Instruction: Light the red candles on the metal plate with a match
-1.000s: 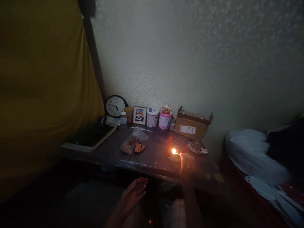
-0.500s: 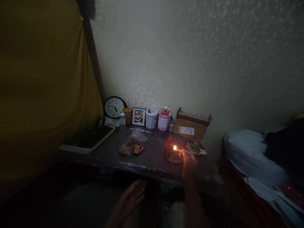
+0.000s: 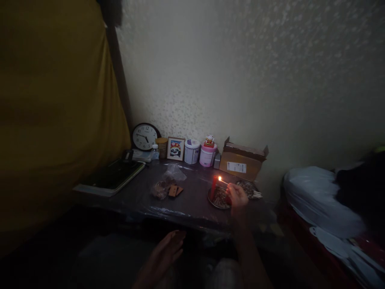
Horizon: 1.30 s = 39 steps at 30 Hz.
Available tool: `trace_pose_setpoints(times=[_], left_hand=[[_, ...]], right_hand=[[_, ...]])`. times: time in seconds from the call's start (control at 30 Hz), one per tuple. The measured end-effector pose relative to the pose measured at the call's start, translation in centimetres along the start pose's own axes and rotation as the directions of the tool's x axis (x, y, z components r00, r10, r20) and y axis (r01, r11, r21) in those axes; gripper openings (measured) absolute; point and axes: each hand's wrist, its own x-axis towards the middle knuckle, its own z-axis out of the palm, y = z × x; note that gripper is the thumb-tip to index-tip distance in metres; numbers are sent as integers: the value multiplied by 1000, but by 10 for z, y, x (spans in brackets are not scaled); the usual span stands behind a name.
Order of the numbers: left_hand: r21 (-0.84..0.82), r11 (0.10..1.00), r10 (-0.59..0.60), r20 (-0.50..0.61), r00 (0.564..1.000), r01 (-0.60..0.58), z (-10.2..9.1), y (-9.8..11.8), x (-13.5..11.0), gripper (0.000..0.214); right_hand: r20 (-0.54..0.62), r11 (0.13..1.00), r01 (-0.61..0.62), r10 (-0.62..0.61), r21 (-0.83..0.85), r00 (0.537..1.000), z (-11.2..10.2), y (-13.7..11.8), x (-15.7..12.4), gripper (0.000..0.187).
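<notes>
In a dim room my right hand point(image 3: 237, 196) pinches a burning match point(image 3: 223, 181), its flame right at the top of a red candle point(image 3: 214, 187). The candle stands upright in a round metal dish point(image 3: 217, 198) on a dark table point(image 3: 183, 200). My left hand point(image 3: 167, 251) rests low in front of the table over my lap, fingers loosely together, and I see nothing in it.
Along the wall stand a clock point(image 3: 144, 136), a panda picture frame point(image 3: 175, 148), two tubs point(image 3: 192, 151), a figurine and a cardboard box point(image 3: 243, 160). A clear bag with brown pieces point(image 3: 168, 184) and a notebook point(image 3: 112, 178) lie on the table. A yellow curtain hangs left; bedding lies right.
My right hand has carried the lit match up and leftward from the dish to the candle's top. The left hand has hardly moved.
</notes>
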Motion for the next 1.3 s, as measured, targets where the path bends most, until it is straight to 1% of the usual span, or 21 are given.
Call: trace_pose_setpoints(times=[0.23, 0.4, 0.53, 0.73, 0.8, 0.93, 1.0, 1.07, 1.1, 1.17, 1.23, 1.3], left_hand=[[-24, 999, -32, 21, 999, 32, -13, -4, 8, 29], [-16, 999, -27, 46, 999, 28, -11, -3, 7, 31], [-25, 999, -29, 44, 999, 30, -12, -4, 8, 32], [-45, 999, -25, 27, 999, 26, -28, -9, 15, 30], [-43, 999, -33, 17, 999, 34, -30, -9, 16, 30], [-33, 999, -29, 57, 998, 31, -24, -8, 10, 31], [-38, 999, 28, 90, 996, -24, -20, -8, 5, 32], [-48, 993, 116, 131, 985, -111, -17, -8, 0, 36], [-53, 990, 137, 153, 979, -130, -16, -8, -1, 36], [-52, 992, 125, 168, 978, -118, -14, -7, -2, 32], [-38, 995, 97, 149, 984, -92, -11, -5, -2, 31], [-19, 995, 98, 128, 987, -96, -5, -2, -3, 32]], right_hand=[[-7, 998, 38, -39, -54, 999, 7, -3, 11, 28], [4, 995, 60, -60, -78, 998, 10, -1, 15, 30], [5, 995, 60, -60, -85, 998, 13, 0, 18, 30], [23, 993, 62, -60, -100, 998, 17, 1, 21, 28], [29, 993, 61, -58, -104, 998, 18, 3, 22, 28], [39, 992, 64, -60, -113, 997, 20, 7, 24, 28], [40, 991, 67, -63, -119, 997, 21, 8, 25, 28], [43, 990, 69, -64, -126, 997, 22, 10, 26, 28], [44, 989, 68, -63, -130, 997, 22, 10, 26, 28], [47, 988, 66, -60, -139, 997, 23, 11, 27, 29], [49, 987, 64, -58, -146, 997, 23, 12, 28, 28], [50, 986, 66, -59, -150, 997, 23, 13, 28, 28]])
